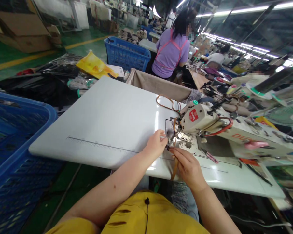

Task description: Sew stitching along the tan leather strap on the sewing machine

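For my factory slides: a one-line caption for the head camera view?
Right hand holds a tan strap, left hand touches a dark-framed piece at an industrial sewing machine.

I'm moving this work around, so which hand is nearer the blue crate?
Left. The left hand is closer, with the white table between it and the blue crate. The right hand, on the brown strap, is farther away, beyond the left hand.

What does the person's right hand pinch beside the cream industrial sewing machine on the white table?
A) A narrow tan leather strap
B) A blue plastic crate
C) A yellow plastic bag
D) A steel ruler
A: the right hand pinches the narrow tan leather strap beside the cream industrial sewing machine.
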`<state>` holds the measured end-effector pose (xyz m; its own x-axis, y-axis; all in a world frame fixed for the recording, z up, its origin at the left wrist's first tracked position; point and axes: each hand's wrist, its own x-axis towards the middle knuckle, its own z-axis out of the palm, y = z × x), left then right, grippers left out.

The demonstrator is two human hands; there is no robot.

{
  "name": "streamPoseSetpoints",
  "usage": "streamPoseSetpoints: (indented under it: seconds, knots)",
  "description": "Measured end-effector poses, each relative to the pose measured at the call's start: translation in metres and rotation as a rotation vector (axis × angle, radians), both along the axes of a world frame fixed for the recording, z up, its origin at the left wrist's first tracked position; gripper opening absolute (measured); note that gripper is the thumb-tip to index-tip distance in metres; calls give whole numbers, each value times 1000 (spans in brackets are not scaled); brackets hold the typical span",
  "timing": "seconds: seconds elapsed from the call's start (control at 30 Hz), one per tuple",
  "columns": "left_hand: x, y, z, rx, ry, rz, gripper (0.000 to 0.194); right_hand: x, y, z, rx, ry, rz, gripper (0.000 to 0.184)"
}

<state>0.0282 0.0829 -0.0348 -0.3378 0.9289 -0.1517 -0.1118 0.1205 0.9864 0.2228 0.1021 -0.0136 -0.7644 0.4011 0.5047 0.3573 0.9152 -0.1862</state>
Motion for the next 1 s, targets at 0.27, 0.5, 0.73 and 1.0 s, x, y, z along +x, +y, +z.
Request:
streamPoseSetpoints:
  seconds: [0.27,0.5,0.73,1.0]
  knots:
    - [3,-6,12,-152,-260,-283,30,2,-16,3,0,-26,57,36]
    - [20,14,19,-183,-313,-287,28,1,-26,2,-106,69,125,24]
    - [29,26,25,-239,-172,-233,35,2,-32,5,-132,140,149,21]
    - [27,25,33,-327,138,-276,19,-18,-57,7,-42,-23,366,13]
